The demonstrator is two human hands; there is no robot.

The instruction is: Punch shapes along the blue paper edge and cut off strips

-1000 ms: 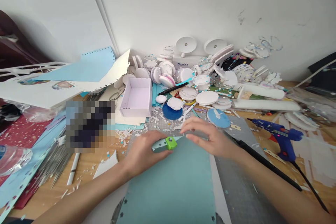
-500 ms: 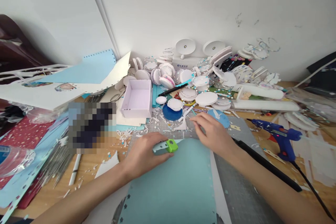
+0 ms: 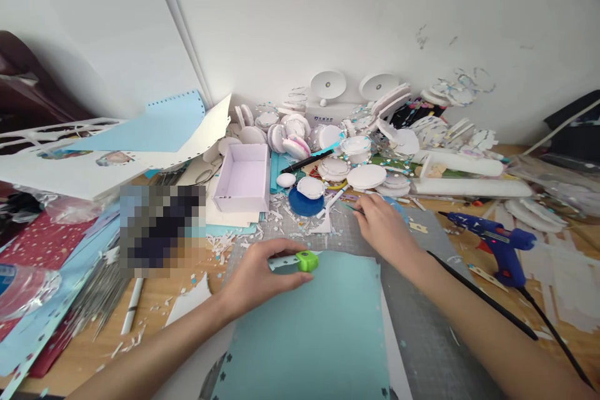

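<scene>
My left hand (image 3: 255,275) is closed round a small green and pale blue paper punch (image 3: 300,260) set on the top edge of a teal paper sheet (image 3: 309,331). The sheet lies on a grey cutting mat (image 3: 422,319) and has small star holes along its edges. My right hand (image 3: 384,228) reaches forward past the sheet, fingers curled over a thin pen-like item (image 3: 349,205) near a white marker (image 3: 334,198) and a blue disc (image 3: 305,202). Whether it grips anything is hidden.
A white open box (image 3: 241,178) stands behind the sheet. White foam discs (image 3: 366,176) and scraps pile against the wall. A blue glue gun (image 3: 497,244) lies to the right, with a black cord (image 3: 487,306) across the mat. Paper sheets and a pixelated patch (image 3: 162,231) fill the left.
My right hand has left the sheet's top edge and moved forward toward the clutter behind it. My left hand stays on the punch. The view has shifted slightly.
</scene>
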